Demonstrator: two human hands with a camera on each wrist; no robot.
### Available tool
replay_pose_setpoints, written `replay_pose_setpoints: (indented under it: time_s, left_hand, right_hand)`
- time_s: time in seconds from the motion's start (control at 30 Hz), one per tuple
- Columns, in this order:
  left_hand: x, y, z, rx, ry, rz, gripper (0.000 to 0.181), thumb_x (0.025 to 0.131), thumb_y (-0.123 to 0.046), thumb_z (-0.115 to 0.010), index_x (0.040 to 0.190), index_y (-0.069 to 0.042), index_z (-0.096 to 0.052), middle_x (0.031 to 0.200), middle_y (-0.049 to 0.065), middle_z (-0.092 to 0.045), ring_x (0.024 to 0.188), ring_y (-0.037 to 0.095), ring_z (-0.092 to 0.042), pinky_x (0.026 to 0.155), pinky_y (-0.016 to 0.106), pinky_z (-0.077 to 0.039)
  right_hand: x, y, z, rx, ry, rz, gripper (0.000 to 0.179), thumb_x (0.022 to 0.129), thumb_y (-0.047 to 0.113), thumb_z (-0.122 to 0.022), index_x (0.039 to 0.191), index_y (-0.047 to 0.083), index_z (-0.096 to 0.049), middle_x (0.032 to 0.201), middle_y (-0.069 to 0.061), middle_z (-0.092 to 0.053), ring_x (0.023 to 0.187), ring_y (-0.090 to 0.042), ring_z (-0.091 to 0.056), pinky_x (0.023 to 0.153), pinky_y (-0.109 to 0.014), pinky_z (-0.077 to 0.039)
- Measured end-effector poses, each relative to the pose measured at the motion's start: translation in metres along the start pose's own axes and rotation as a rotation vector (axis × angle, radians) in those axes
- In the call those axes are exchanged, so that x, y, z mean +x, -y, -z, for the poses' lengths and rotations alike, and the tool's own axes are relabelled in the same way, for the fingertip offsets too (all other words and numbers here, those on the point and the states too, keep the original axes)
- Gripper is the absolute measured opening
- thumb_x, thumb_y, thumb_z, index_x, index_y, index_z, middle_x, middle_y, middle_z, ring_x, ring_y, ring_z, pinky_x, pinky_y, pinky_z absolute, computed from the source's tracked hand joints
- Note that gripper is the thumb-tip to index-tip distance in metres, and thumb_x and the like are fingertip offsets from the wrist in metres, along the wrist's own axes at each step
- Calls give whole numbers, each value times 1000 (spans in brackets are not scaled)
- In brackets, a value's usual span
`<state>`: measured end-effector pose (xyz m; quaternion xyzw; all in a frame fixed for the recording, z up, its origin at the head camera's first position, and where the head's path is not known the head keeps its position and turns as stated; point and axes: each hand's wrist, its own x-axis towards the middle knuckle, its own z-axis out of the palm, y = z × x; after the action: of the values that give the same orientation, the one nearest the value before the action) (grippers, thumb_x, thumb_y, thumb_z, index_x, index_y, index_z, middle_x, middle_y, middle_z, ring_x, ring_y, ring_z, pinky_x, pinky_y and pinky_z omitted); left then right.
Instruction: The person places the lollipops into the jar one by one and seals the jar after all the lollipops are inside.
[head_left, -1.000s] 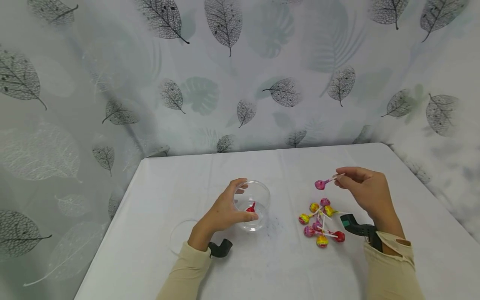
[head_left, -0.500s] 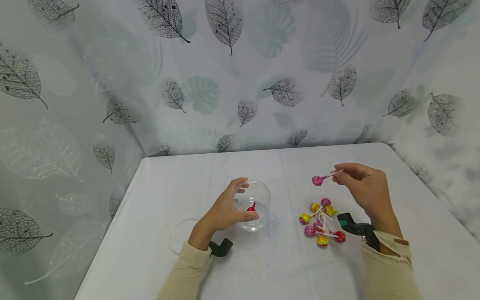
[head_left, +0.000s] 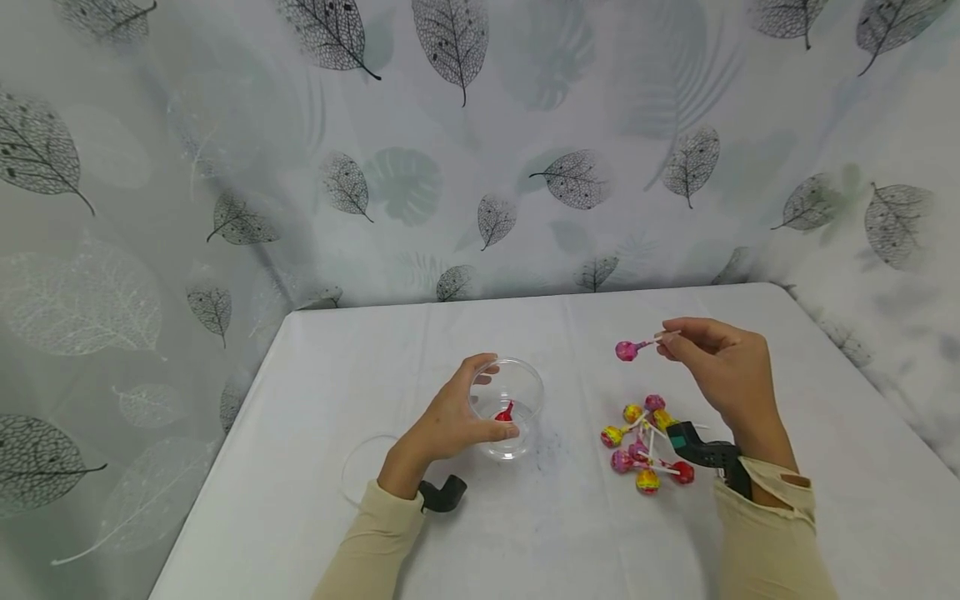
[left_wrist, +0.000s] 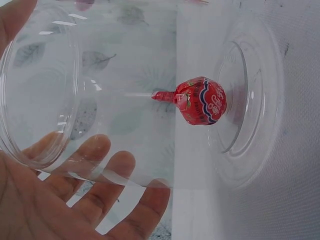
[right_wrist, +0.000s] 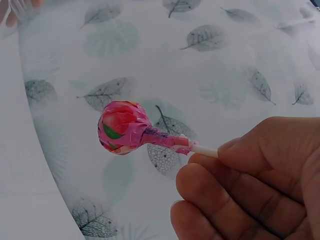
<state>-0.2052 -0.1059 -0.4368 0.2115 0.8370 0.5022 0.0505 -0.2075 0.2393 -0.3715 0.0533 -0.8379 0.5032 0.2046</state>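
My left hand (head_left: 457, 421) curls round a clear plastic jar (head_left: 517, 383) that stands on the table. One red-wrapped lollipop (left_wrist: 201, 101) is inside the jar, head down against its bottom and stick toward the open mouth. Off to the right, my right hand (head_left: 723, 367) pinches the white stick of a pink lollipop (right_wrist: 123, 127) between thumb and fingers. That lollipop hangs in the air, its head pointing left. Below it on the table lies a loose pile of several lollipops, among them a yellow lollipop (head_left: 647, 481) and a red lollipop (head_left: 682, 472).
A clear round lid (head_left: 345, 467) lies on the white table (head_left: 300, 533) left of the jar, partly behind the left forearm. A leaf-patterned curtain (head_left: 420, 233) hangs behind and beside the table. Each wrist wears a black camera mount (head_left: 444, 493).
My right hand has drifted left and a little away from me, carrying the pink lollipop. My left hand and the jar hold their place.
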Motion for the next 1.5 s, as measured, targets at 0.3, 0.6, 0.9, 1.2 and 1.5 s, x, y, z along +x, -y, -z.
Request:
replay_pose_setpoints:
  time_s: [0.3,0.6,0.9,1.2,1.5]
  left_hand:
    - [0,0,2,3,7,12,96,70,-49,-84,147,-29,-29,139,-12,-43,133,26,-41,104,47,-40]
    - [-2,1,2,-18,17,36,96,70,-48,-84,147,-31,-29,139,-13,-44,132,25,-41,103,50,-40]
    - [-4,2,3,-16,15,55,95,70,-51,-82,146,-34,-28,138,-14,-44,132,27,-41,99,51,-42]
    - [-3,1,3,-12,11,57,94,70,-50,-82,146,-35,-29,138,-14,-44,132,26,-41,99,52,-43]
    - [-3,1,3,-4,9,66,92,69,-52,-82,144,-40,-28,139,-13,-44,132,26,-41,97,51,-44]
  right_hand:
    - [2,6,-6,42,0,18,23,93,22,-66,108,5,-71,96,1,-72,81,-6,-71,76,-14,-52]
    - [1,15,-11,61,13,27,24,93,23,-66,109,5,-71,97,1,-72,83,-6,-71,77,-14,-51]
    - [5,28,-29,136,27,83,20,92,17,-68,107,5,-72,97,-5,-72,82,-8,-71,77,-17,-52]
    - [5,41,-53,202,88,129,17,91,16,-68,103,5,-73,94,-9,-73,80,-11,-72,77,-19,-54]
    - [2,50,-65,246,134,137,15,90,10,-69,103,5,-74,94,-11,-73,79,-12,-72,77,-20,-54]
